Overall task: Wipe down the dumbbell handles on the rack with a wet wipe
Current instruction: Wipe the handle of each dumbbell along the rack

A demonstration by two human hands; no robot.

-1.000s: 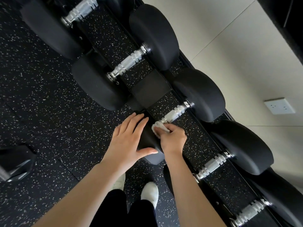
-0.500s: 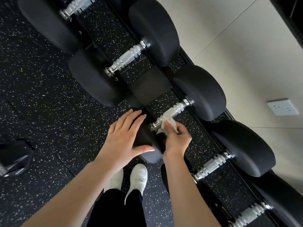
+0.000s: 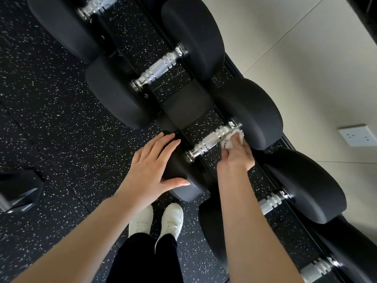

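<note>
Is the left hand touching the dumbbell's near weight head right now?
Touching. The head view shows the left hand lying flat on the near weight head, fingers spread over its top and thumb across its side.

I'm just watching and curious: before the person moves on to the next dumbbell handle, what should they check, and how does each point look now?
1. Wet wipe held in the right hand: ok, bunched under the fingers.
2. Wipe touching the chrome handle: ok, at its far end by the far weight head.
3. Left hand steadying the dumbbell: ok, laid flat on the near weight head.
4. Whole handle wiped: cannot tell, since no wet trace shows.
5. Next handle free to reach: ok, nothing covers it.
6. Wipe damp and clean enough: cannot tell.
</note>
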